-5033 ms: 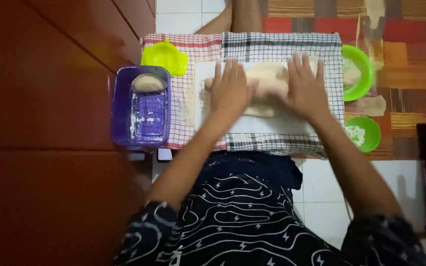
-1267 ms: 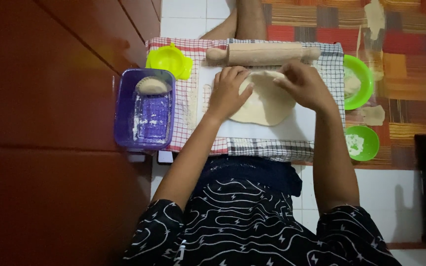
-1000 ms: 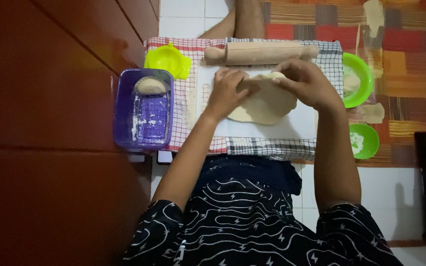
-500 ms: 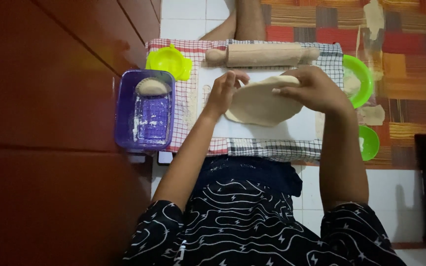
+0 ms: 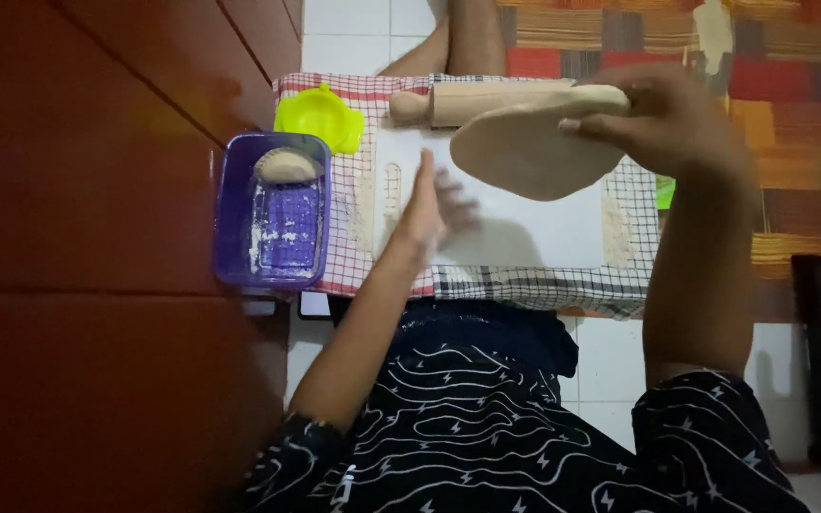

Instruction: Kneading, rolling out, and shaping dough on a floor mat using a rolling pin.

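Head view: the white cutting board (image 5: 515, 228) serves as the landmark, lying on a checked cloth (image 5: 525, 285) that covers a low desk (image 5: 315, 304). The right hand (image 5: 667, 119) hangs above the board's far right corner, fingers closed on the edge of a flat round of dough (image 5: 525, 147), which is lifted clear of the board and casts a shadow on it. The left hand (image 5: 429, 204) lies open and flat on the board's left part, fingers spread and blurred, holding nothing. A wooden rolling pin (image 5: 486, 100) lies along the board's far edge, partly hidden by the raised dough. Just beyond the board's far left corner sits a yellow-green plastic mould (image 5: 320, 116). Left of the board, off the cloth's edge, stands a purple plastic tub (image 5: 273, 214) dusted with flour, with a folded dumpling (image 5: 285, 166) at its far end. Right of the board, a sliver of a green bowl (image 5: 664, 193) shows under the right wrist.
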